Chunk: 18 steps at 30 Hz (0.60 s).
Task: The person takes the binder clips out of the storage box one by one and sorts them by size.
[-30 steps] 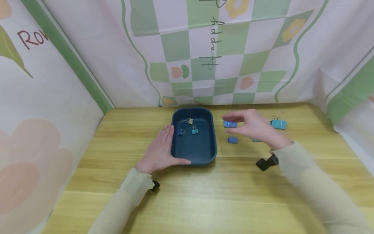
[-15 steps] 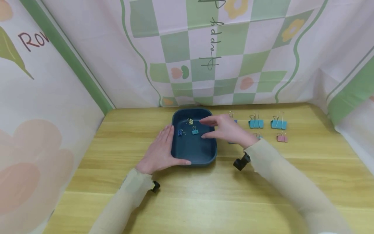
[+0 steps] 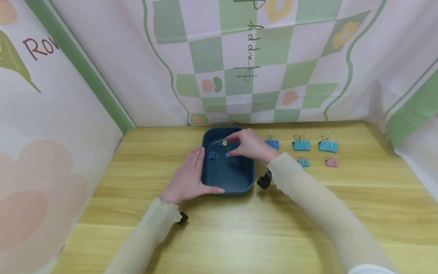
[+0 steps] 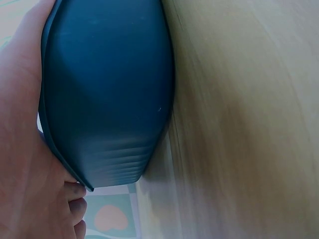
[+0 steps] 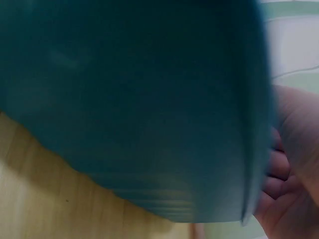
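Note:
A dark blue tray point(image 3: 228, 177) stands on the table. My left hand point(image 3: 186, 177) rests against its left side with straight fingers, the thumb laid along the near rim. Inside the tray are a yellow binder clip point(image 3: 224, 142), a dark blue binder clip point(image 3: 213, 155) and a small teal binder clip point(image 3: 227, 154). My right hand point(image 3: 251, 144) reaches over the tray's right rim, index finger and thumb apart. Its thumb tip is right at the teal clip and partly covers it; the index fingertip is beside the yellow clip. In the right wrist view, the tray wall point(image 5: 149, 124) hides the fingertips.
Right of the tray, on the wooden table point(image 3: 212, 236), are a large blue binder clip point(image 3: 272, 144), two large teal binder clips point(image 3: 301, 145) point(image 3: 328, 146), a smaller teal clip point(image 3: 303, 163) and a pink clip point(image 3: 332, 163). A patterned cloth point(image 3: 205, 49) hangs behind the table.
My right hand has moved left from above the blue clips into the tray, down to the teal clip. The small blue clip on the table is now behind the right arm. My left hand stays put.

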Motion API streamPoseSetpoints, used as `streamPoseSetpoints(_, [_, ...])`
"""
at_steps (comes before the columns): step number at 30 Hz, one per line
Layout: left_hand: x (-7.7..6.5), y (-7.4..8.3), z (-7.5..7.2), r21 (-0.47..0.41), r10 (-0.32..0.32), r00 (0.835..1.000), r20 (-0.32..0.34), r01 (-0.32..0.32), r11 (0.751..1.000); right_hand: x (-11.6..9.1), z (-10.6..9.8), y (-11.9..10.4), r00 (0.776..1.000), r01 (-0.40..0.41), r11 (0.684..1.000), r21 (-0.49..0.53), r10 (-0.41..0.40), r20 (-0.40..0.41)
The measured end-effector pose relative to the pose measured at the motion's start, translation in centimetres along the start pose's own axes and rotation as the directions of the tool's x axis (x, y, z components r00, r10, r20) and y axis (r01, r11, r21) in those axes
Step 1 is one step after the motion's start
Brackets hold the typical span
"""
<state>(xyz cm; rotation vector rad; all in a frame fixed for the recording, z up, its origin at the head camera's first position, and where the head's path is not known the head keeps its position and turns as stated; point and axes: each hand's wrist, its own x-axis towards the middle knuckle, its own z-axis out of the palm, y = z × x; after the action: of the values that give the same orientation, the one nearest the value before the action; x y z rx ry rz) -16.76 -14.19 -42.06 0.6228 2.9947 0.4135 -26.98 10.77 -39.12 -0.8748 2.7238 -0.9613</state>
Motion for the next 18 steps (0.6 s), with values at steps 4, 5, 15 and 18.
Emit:
streamPoseSetpoints(4, [0.0, -0.1, 0.1, 0.005, 0.006, 1.000, 0.001, -0.006, 1.000, 0.4, 0.4, 0.5, 1.000, -0.013, 0.999, -0.034, 0.013, 0.003])
streamPoseSetpoints(5, [0.0, -0.1, 0.1, 0.004, 0.004, 1.000, 0.002, -0.004, 1.000, 0.5, 0.5, 0.5, 1.000, -0.013, 0.999, -0.044, 0.013, 0.004])
streamPoseSetpoints(15, [0.0, -0.1, 0.0, 0.008, 0.003, 1.000, 0.010, -0.004, 1.000, 1.1, 1.2, 0.3, 0.998, -0.024, 0.975, -0.222, 0.036, 0.050])
streamPoseSetpoints(18, [0.0, 0.0, -0.1, 0.008, 0.006, 1.000, 0.009, -0.006, 1.000, 1.3, 1.5, 0.4, 0.999, -0.003, 0.961, -0.277, 0.016, 0.045])
